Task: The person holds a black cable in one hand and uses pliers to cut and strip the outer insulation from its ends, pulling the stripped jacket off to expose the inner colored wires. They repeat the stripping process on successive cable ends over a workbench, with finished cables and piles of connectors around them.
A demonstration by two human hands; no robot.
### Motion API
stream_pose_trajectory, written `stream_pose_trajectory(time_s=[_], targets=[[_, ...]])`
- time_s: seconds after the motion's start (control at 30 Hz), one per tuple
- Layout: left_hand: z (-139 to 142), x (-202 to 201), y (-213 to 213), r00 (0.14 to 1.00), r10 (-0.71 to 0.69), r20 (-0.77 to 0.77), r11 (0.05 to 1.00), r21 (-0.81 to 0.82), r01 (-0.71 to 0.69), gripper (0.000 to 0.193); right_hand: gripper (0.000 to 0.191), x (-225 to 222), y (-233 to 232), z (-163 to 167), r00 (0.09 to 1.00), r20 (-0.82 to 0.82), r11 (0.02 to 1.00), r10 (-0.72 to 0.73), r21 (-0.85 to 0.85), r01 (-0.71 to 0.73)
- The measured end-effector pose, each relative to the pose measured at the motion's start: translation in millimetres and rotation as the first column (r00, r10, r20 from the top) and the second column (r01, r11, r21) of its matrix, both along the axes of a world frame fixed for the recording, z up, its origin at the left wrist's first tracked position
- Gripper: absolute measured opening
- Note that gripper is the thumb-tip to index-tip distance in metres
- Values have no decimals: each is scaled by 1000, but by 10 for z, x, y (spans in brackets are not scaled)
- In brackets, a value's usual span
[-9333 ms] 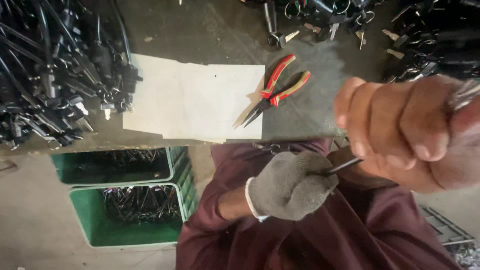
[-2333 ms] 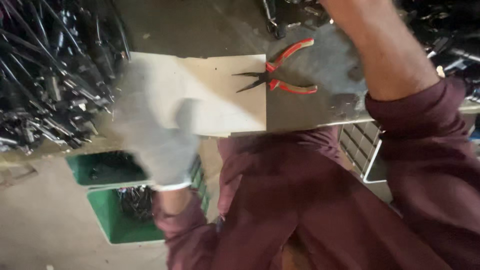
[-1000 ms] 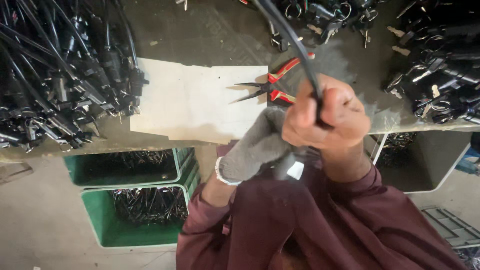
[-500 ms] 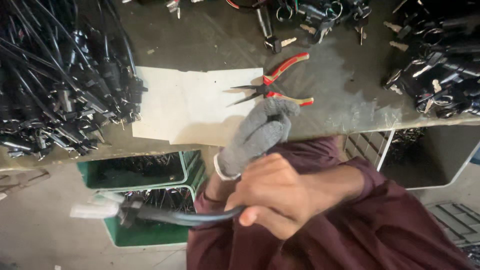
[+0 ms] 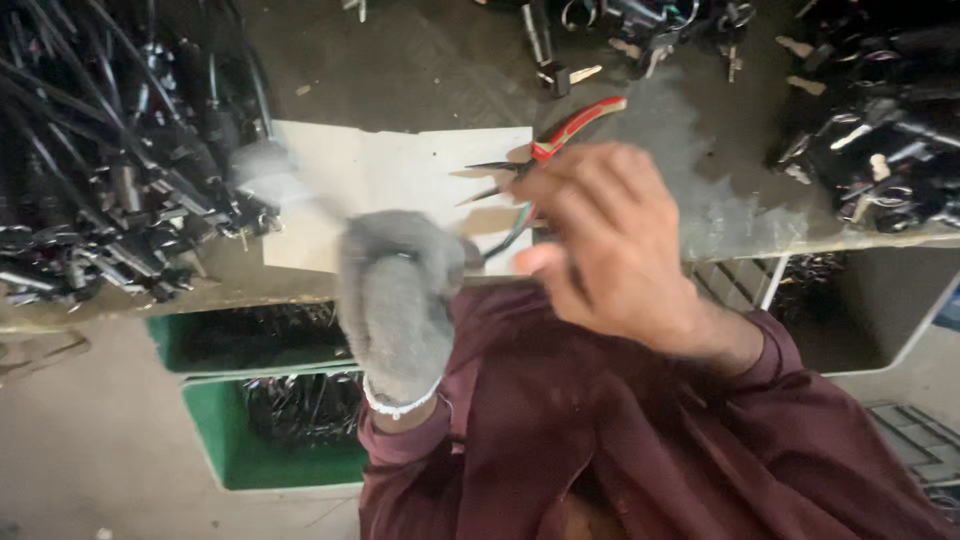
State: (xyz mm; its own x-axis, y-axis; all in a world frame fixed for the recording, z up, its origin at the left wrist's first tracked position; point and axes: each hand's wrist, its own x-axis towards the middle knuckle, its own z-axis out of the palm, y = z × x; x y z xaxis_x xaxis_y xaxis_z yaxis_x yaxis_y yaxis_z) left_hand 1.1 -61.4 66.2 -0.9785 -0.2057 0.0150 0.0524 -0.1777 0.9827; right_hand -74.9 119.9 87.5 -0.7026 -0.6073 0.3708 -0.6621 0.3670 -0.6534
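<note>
the gloved fingers of the left hand were curled into a fist, clenched around one end of a thin dark cable; the gripped part was hidden inside the grey knit glove. the cable was seen to run out from the fist toward the right hand, with a red and a green strand showing where it passed under that hand. the bare fingers of the right hand were bent and blurred by motion; whether they were pinched on the cable could not be told.

the white paper sheet is taken as the landmark. both hands were held at the near edge of the sheet, the left at its near middle, the right over its near right corner. the red-handled pliers were laid at the sheet's right edge, tips pointing onto the paper, partly covered by the right hand. a large heap of black cables was piled to the left of the sheet, touching its left edge. smaller black parts were heaped well to the right of it. two green bins with dark cable pieces inside were set below the sheet, under the table edge.
</note>
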Motion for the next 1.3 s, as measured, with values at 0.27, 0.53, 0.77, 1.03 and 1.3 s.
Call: stream_pose_trajectory(time_s=[0.27,0.53,0.77,1.03,1.3], targets=[[-20,117,579,917,-372,146,911,-132,391,30,40,-356,114,771,554,606,629,571,-756,180],[-198,-83,183,904,-379,-199,862,-432,266,17,40,-418,861,-47,662,374,579,650,-808,-112],[-359,-52,1,893,-448,-45,505,812,294,34,31,-782,-148,-300,706,624,602,335,-718,349],[-280,-235,-137,1000,-14,-13,1000,-19,13,20,61,130,56,-962,488,872,996,-45,77,-44],[-359,-80,-58,993,76,-90,982,-163,-90,24,54,-52,75,-1046,829,432,917,355,-335,-218]])
